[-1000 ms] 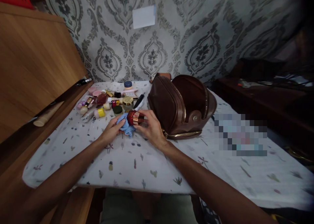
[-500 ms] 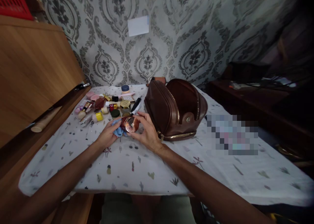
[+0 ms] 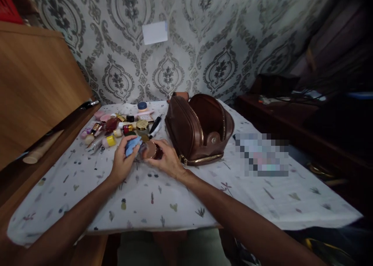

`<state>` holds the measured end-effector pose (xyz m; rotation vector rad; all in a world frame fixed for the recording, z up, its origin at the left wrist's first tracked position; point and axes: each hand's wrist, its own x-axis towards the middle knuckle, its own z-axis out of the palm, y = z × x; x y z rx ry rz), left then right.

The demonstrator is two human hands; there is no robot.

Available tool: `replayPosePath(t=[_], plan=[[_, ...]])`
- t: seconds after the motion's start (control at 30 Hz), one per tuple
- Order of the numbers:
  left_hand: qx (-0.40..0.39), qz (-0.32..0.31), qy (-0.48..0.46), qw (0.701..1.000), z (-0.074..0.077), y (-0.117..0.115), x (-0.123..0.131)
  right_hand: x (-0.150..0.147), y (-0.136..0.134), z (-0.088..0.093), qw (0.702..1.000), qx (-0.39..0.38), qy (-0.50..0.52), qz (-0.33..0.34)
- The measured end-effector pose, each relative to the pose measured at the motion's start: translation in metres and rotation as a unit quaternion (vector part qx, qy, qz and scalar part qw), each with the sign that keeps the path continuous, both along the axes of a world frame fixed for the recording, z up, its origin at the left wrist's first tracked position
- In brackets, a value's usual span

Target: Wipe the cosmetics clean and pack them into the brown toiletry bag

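In the head view, my left hand (image 3: 123, 157) is closed on a crumpled light blue cloth (image 3: 133, 146). My right hand (image 3: 169, 159) grips a round cosmetic container (image 3: 150, 149) with a copper-coloured shiny face, its kind not plain from here. The cloth is just left of the container, and that side of the container is smeared by motion. A brown cosmetic bag (image 3: 186, 128) stands unzipped to the right of my hands. Beyond my left hand lie several cosmetics, among them a gold-lidded jar (image 3: 142, 126), a yellow-capped bottle (image 3: 110, 141) and a black tube (image 3: 156, 125).
A white patterned cloth covers the table (image 3: 186, 203). A blurred-out flat object (image 3: 259, 153) lies right of the bag. The wooden panel (image 3: 37, 87) borders the left side, with a beige tube (image 3: 40, 147) on its ledge. A blue-lidded jar (image 3: 142, 106) stands near the wall.
My left hand with the blue cloth has lifted away from the container, up and to the left. The container's face has turned in my right hand. The whole view has shifted slightly.
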<state>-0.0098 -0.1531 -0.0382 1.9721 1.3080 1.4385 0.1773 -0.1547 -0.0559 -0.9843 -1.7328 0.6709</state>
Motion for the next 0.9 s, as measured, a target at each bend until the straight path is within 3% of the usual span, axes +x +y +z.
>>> replayPosePath(t=[0.07, 0.17, 0.23, 0.4, 0.53, 0.63, 0.7, 0.8, 0.9], plan=[[0.069, -0.063, 0.087, 0.992, 0.001, -0.007, 0.004, 0.001, 0.001, -0.001, 1.000, -0.013, -0.027, -0.001], [0.138, -0.197, 0.201, 0.950, -0.002, -0.012, 0.008, 0.002, 0.003, -0.003, 0.999, -0.021, -0.047, 0.002], [0.164, -0.231, 0.226, 0.932, -0.004, -0.011, 0.008, 0.002, 0.005, -0.004, 0.999, -0.038, -0.036, 0.003], [0.188, -0.167, 0.210, 0.945, 0.001, -0.003, 0.000, 0.001, 0.006, -0.001, 0.983, -0.143, 0.103, 0.050], [0.102, -0.065, 0.139, 0.983, 0.018, -0.003, -0.001, 0.001, 0.001, 0.016, 0.940, -0.203, 0.256, 0.103], [0.019, -0.041, 0.093, 0.995, 0.040, -0.004, 0.006, 0.006, -0.008, 0.039, 0.915, -0.218, 0.307, 0.144], [0.005, -0.045, 0.068, 0.997, 0.058, -0.001, 0.015, 0.014, -0.016, 0.058, 0.912, -0.210, 0.314, 0.162], [0.036, -0.058, 0.064, 0.996, 0.084, 0.013, 0.036, 0.034, -0.025, 0.090, 0.912, -0.184, 0.319, 0.182], [0.122, -0.097, 0.156, 0.975, 0.101, 0.033, 0.064, 0.059, -0.025, 0.120, 0.919, -0.109, 0.349, 0.146]])
